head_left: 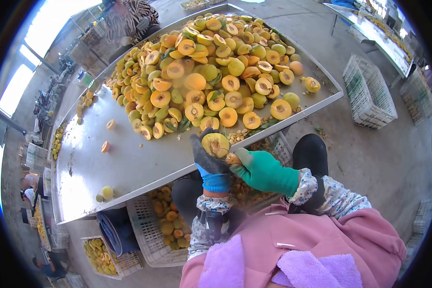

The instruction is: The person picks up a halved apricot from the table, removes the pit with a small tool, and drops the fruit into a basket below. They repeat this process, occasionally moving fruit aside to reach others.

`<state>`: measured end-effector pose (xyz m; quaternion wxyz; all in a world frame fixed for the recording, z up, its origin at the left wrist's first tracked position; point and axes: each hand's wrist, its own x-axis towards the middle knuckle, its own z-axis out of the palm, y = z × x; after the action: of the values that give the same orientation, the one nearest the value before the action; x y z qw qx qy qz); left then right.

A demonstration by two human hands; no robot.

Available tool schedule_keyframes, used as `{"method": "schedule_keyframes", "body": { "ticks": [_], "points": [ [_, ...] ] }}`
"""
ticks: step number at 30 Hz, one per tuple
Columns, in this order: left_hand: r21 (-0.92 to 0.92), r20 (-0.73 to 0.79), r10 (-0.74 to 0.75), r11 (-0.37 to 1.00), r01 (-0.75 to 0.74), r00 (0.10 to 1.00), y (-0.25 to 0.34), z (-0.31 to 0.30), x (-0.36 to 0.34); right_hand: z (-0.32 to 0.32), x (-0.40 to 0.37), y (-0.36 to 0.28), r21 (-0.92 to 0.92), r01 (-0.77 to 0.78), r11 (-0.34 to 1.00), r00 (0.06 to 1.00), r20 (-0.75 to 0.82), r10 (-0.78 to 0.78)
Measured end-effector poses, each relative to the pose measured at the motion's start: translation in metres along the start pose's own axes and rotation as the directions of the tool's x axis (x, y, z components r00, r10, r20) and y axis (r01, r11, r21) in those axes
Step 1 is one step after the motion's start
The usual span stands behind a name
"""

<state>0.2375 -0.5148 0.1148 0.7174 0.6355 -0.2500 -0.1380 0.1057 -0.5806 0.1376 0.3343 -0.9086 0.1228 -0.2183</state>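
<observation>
We note the halved fruit [215,144] yellow-fleshed, round, its centre browned, above the metal bench's [129,163] near rim. The left hand [210,161], dark-gloved, grips it in its fingers. The green-gloved right hand [266,171] has its fingers closed on a brownish piece [232,159], partly hidden, which we cannot identify.

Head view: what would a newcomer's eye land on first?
The big heap of yellow-orange fruit, much of it cut open, piled across the far part of the metal table. Next, at the near edge, the gloved hands: the left hand in black and blue, holding a cut fruit, and the right hand in bright green, beside it.
</observation>
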Motion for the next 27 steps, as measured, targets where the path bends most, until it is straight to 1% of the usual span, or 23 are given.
{"method": "schedule_keyframes", "body": {
  "ticks": [1,2,3,4,5,6,8,9,11,12,14,15,17,18,20,21,23,24,26,27],
  "points": [
    [0.188,-0.026,0.198,0.964,-0.190,0.980,0.005,0.002,-0.001,0.001,0.002,0.000,-0.006,-0.007,1.000,0.999,-0.034,0.006],
    [0.371,-0.013,0.392,0.856,-0.359,0.920,0.007,0.003,-0.001,0.002,0.005,0.000,-0.013,-0.012,1.000,0.998,-0.069,0.011],
    [0.367,-0.014,0.390,0.858,-0.358,0.921,0.001,0.003,0.001,0.003,0.007,-0.001,-0.017,-0.014,1.000,0.998,-0.068,0.013],
    [0.055,-0.073,0.193,0.980,-0.189,0.979,-0.010,0.001,0.003,0.003,0.010,-0.002,-0.048,-0.032,0.998,0.997,-0.072,0.028],
    [-0.267,-0.063,-0.023,0.964,0.005,0.998,-0.017,0.001,0.005,0.004,0.012,-0.002,-0.079,-0.050,0.996,0.996,-0.075,0.045],
    [-0.271,-0.062,-0.029,0.963,0.011,0.998,-0.016,0.002,0.005,0.005,0.015,-0.001,-0.082,-0.055,0.995,0.996,-0.070,0.049],
    [-0.381,-0.062,-0.129,0.919,0.096,0.990,-0.012,0.004,0.003,0.007,0.018,0.001,-0.134,-0.050,0.990,0.997,-0.065,0.041],
    [-0.384,-0.062,-0.134,0.918,0.101,0.989,-0.015,0.005,0.004,0.008,0.020,0.002,-0.136,-0.053,0.989,0.997,-0.061,0.045],
    [-0.290,-0.120,-0.036,0.957,0.000,0.992,-0.022,0.006,0.005,0.011,0.023,0.003,-0.172,-0.051,0.984,0.994,-0.106,0.033],
    [-0.291,-0.123,-0.039,0.957,0.002,0.992,-0.020,0.007,0.005,0.011,0.024,0.002,-0.173,-0.051,0.984,0.994,-0.102,0.033],
    [-0.162,-0.175,0.021,0.986,-0.049,0.984,-0.014,0.008,0.002,0.010,0.027,0.000,-0.214,-0.074,0.974,0.997,-0.040,0.067],
    [-0.162,-0.178,0.018,0.986,-0.048,0.984,-0.013,0.007,0.002,0.011,0.027,-0.001,-0.213,-0.073,0.974,0.997,-0.036,0.067],
    [0.044,-0.161,0.153,0.988,-0.148,0.975,-0.011,0.005,0.001,0.013,0.028,0.000,-0.238,-0.060,0.969,0.998,-0.026,0.056],
    [0.044,-0.164,0.153,0.988,-0.148,0.974,-0.009,0.004,0.001,0.013,0.029,-0.001,-0.238,-0.058,0.969,0.998,-0.024,0.054],
    [0.104,-0.144,0.245,0.967,-0.231,0.959,-0.005,0.000,0.001,0.014,0.031,-0.003,-0.271,0.004,0.963,0.999,-0.034,-0.013],
    [0.108,-0.149,0.248,0.966,-0.234,0.957,-0.003,-0.001,0.001,0.014,0.032,-0.004,-0.269,0.010,0.963,0.999,-0.032,-0.019],
    [0.206,-0.149,0.344,0.928,-0.311,0.927,0.002,-0.004,0.001,0.016,0.034,-0.007,-0.298,0.011,0.955,1.000,-0.012,-0.015],
    [0.207,-0.149,0.348,0.926,-0.315,0.926,0.005,-0.006,0.000,0.016,0.036,-0.007,-0.297,0.014,0.955,1.000,-0.014,-0.019],
    [0.184,-0.167,0.319,0.940,-0.289,0.933,0.007,-0.008,-0.003,0.019,0.038,-0.006,-0.265,0.042,0.963,0.999,0.041,-0.033],
    [0.184,-0.170,0.320,0.940,-0.289,0.932,0.006,-0.009,-0.002,0.023,0.039,-0.005,-0.264,0.046,0.963,0.998,0.044,-0.035]
  ]
}}
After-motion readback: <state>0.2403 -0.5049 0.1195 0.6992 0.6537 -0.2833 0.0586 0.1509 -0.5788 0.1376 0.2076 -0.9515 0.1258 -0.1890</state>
